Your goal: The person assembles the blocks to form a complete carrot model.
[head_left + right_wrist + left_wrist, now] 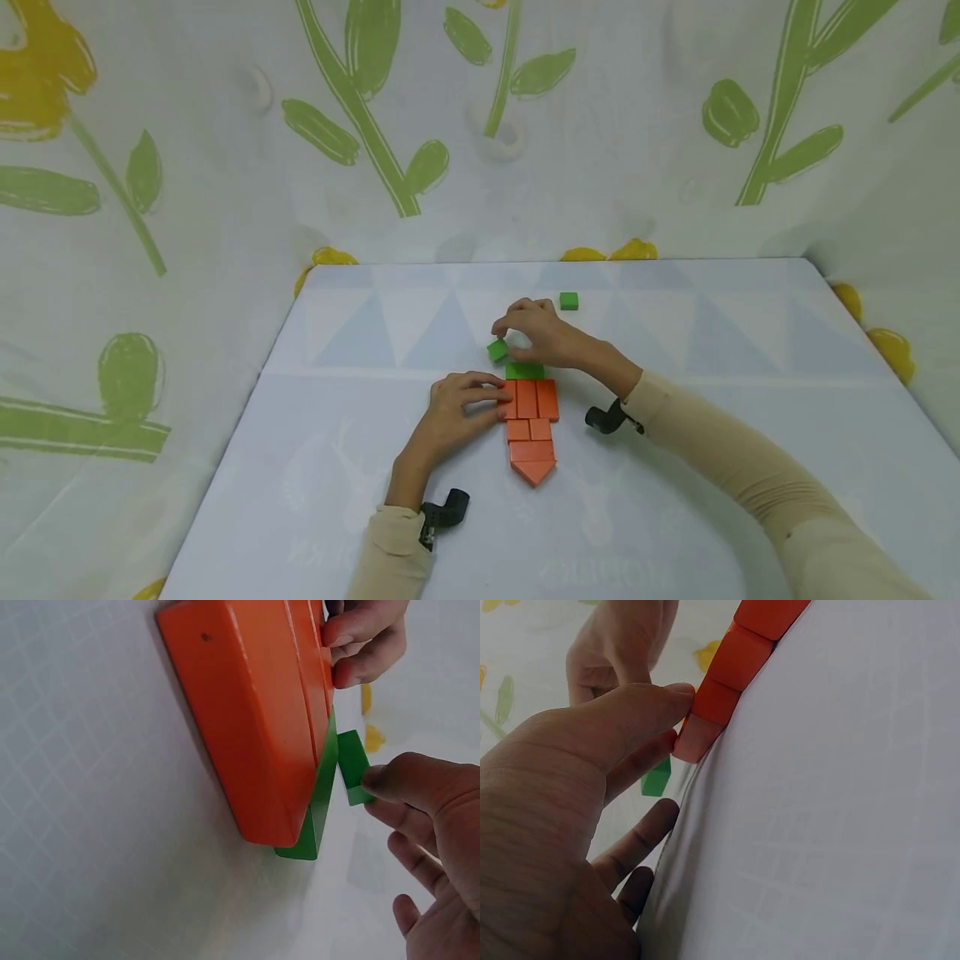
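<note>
My right hand (551, 335) pinches a small green block (498, 351) between thumb and fingers, just above the left end of a longer green block (525, 372). In the right wrist view, the thumb presses on the held green block (354, 766). That longer block borders the upper end of an arrangement of orange blocks (527, 400) lying on the table. My left hand (453, 414) rests its thumb and index fingertips on the leftmost orange block (511, 411); its other fingers are spread in the left wrist view.
Another small green block (569, 301) lies behind my right hand, toward the table's far edge. Below the row of three orange blocks come smaller orange blocks (528, 430), a wide one (532, 451) and a triangular one (534, 472). A patterned cloth (480, 200) hangs behind the table.
</note>
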Tool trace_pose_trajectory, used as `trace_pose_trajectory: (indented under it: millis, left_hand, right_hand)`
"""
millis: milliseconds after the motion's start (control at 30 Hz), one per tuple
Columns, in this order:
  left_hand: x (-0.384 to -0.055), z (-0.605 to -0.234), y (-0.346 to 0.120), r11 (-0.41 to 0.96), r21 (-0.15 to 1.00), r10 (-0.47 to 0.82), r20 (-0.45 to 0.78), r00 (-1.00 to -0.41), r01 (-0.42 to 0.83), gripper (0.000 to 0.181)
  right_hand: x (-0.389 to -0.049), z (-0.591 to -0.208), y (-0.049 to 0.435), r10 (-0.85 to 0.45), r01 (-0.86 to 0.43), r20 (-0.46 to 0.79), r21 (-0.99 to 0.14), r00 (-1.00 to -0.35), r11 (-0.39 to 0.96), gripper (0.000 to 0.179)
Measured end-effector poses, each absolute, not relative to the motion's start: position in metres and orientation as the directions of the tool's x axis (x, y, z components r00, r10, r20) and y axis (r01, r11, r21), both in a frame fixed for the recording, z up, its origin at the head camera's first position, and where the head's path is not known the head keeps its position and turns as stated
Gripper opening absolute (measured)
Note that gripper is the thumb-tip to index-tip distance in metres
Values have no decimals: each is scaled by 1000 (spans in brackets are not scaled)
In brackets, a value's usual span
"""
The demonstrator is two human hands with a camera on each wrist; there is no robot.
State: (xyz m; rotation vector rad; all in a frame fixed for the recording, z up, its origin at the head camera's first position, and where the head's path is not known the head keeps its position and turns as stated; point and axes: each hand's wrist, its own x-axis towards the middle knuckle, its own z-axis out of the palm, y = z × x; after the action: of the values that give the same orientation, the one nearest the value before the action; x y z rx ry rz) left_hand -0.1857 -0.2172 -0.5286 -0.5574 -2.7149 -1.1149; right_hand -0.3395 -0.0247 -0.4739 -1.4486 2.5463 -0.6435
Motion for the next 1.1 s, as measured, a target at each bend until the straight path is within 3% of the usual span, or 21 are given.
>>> trace_pose_trajectory:
  millis: [467, 600, 867, 1100]
  left_hand:
    - [-190, -526, -217, 661, 640, 274, 280, -920, 391, 22]
    - [-191, -524, -217, 657, 647, 267, 279, -923, 386, 22]
    - [-190, -525, -218, 666, 640, 269, 274, -924, 383, 23]
    - [-185, -528, -219, 658, 657, 270, 250, -930, 368, 24]
  right_hand:
    - [-342, -480, -13, -843, -761, 58, -466, -535, 451, 31]
    - [-348, -478, -4, -791, -733, 97, -456, -604, 504, 33]
    - [-380, -479, 32, -531, -544, 167, -447, -831, 710, 49]
    - [-397, -490, 48, -475, -463, 74, -394, -877, 794, 47]
